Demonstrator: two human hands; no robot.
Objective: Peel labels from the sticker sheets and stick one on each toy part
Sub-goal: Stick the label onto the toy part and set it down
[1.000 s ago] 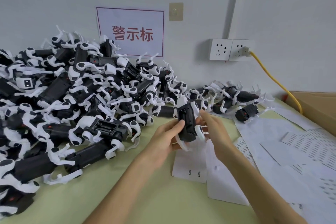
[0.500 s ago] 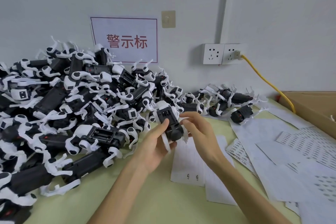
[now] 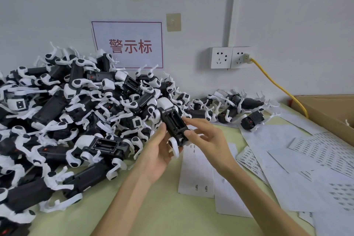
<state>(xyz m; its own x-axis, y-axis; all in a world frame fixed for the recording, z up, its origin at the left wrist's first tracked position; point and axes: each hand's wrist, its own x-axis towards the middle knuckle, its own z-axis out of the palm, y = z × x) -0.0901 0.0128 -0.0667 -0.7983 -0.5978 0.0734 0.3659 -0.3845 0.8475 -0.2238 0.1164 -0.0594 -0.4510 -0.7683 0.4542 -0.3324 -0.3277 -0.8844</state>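
**Item:** toy part (image 3: pixel 173 122), black body with white legs.
**Location:** cradled in my left grip (image 3: pixel 159 151), which curls round its underside and holds it raised off the desk (image 3: pixel 172 216).
**Change over 1 second:** turned from upright to tilted, so the open battery bay now faces me.
**Right grip** (image 3: pixel 206 138): fingers loose, forefinger and thumb tips pressing the body's right edge, carrying nothing.
**Sticker sheet** (image 3: pixel 197 174): flat, directly below the right grip.
**Label:** too small to confirm.
**Judgement:** I am probably pressing a label down on this 1 piece. The pile (image 3: pixel 76 111) left of the left grip awaits.
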